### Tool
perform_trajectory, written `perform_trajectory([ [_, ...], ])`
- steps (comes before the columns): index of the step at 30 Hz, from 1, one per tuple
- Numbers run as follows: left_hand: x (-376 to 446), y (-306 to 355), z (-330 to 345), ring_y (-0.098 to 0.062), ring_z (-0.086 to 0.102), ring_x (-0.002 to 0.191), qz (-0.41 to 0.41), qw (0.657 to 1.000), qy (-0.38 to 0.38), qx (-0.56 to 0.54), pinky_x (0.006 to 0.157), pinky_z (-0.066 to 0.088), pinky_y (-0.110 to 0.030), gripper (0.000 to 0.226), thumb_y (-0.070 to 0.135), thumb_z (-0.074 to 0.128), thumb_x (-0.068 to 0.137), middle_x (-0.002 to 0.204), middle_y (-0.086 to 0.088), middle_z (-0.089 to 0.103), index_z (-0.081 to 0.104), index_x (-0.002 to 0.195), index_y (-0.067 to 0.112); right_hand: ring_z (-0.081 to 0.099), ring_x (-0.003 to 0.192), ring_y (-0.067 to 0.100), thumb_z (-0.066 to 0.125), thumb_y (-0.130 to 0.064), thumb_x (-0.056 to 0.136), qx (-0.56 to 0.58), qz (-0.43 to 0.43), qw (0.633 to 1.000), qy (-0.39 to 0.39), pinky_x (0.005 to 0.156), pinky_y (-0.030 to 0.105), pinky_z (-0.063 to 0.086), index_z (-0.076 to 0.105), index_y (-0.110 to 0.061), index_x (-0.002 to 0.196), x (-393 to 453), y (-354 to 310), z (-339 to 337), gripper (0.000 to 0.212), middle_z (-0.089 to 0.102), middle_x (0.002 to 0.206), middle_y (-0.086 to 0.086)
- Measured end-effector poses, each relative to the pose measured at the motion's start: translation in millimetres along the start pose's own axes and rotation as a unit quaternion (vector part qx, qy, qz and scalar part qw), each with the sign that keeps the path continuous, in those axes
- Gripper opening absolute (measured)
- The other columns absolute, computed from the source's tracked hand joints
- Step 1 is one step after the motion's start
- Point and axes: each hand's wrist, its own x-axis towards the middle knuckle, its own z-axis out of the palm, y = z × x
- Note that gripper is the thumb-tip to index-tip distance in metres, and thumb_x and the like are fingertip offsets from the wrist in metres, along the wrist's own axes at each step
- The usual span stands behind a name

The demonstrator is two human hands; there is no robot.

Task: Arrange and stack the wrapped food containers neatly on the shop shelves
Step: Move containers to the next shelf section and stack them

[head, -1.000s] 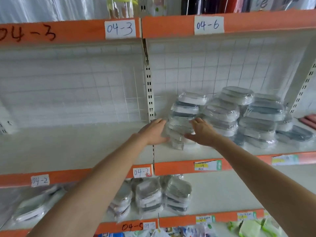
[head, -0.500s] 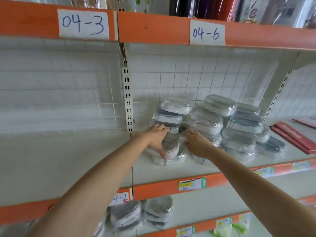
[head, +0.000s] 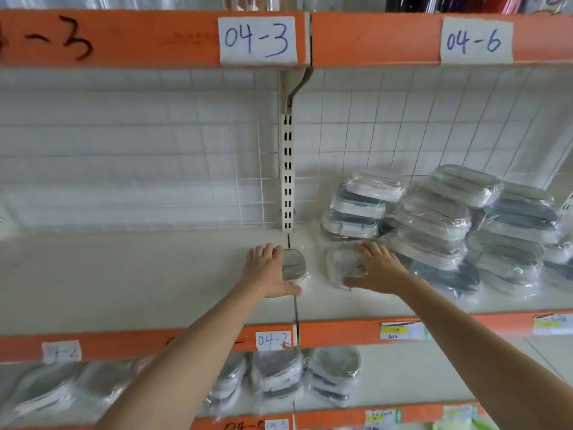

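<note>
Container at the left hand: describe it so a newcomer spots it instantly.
Find the slotted upright post between the two shelf bays. At its foot a single wrapped container lies on the middle shelf, touched by the left hand. Unlike the stacked containers further right, it lies alone.

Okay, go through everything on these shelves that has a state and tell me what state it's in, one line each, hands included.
left hand: fingers spread, resting on a small wrapped container
small wrapped container: lying flat at the shelf joint
right hand: open, pressing a flat wrapped container
flat wrapped container: lying flat, apart from the stacks
stacked containers: piled, leaning unevenly
lower-shelf containers: standing in loose stacks
</note>
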Motion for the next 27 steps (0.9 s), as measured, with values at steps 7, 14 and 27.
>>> perform_trajectory([
  [7, -18, 4, 6, -0.028, 0.030, 0.129, -0.078, 0.996, 0.040, -0.011, 0.096, 0.037, -0.045, 0.113, 0.081, 0.059, 0.062, 0.142, -0.008, 0.031, 0.021, 0.144, 0.014, 0.028, 0.130, 0.033, 0.038, -0.089, 0.063, -0.059, 0.050, 0.997, 0.013, 0.106, 0.046, 0.028, 0.021, -0.010, 0.143, -19, -20, 11, 0.113, 0.027, 0.142, 0.014],
  [14, -34, 0, 7, -0.030, 0.020, 0.136, -0.068, 0.997, -0.003, -0.042, 0.104, 0.031, -0.049, 0.121, 0.077, 0.064, 0.061, 0.149, -0.008, 0.023, 0.011, 0.149, 0.013, 0.023, 0.136, 0.030, 0.061, -0.075, 0.066, -0.079, 0.023, 0.995, -0.058, 0.107, 0.048, 0.026, 0.005, -0.006, 0.147, -21, -22, 6, 0.120, 0.022, 0.147, 0.012],
  [27, -39, 8, 16, -0.026, 0.029, 0.127, -0.155, 0.985, 0.069, -0.031, 0.100, 0.036, -0.045, 0.111, 0.079, 0.064, 0.057, 0.139, -0.003, 0.034, 0.028, 0.141, 0.016, 0.036, 0.123, 0.026, 0.055, -0.079, 0.062, -0.017, -0.039, 0.997, 0.057, 0.098, 0.041, 0.032, 0.030, -0.010, 0.133, -27, -13, 18, 0.103, 0.039, 0.131, 0.008],
])
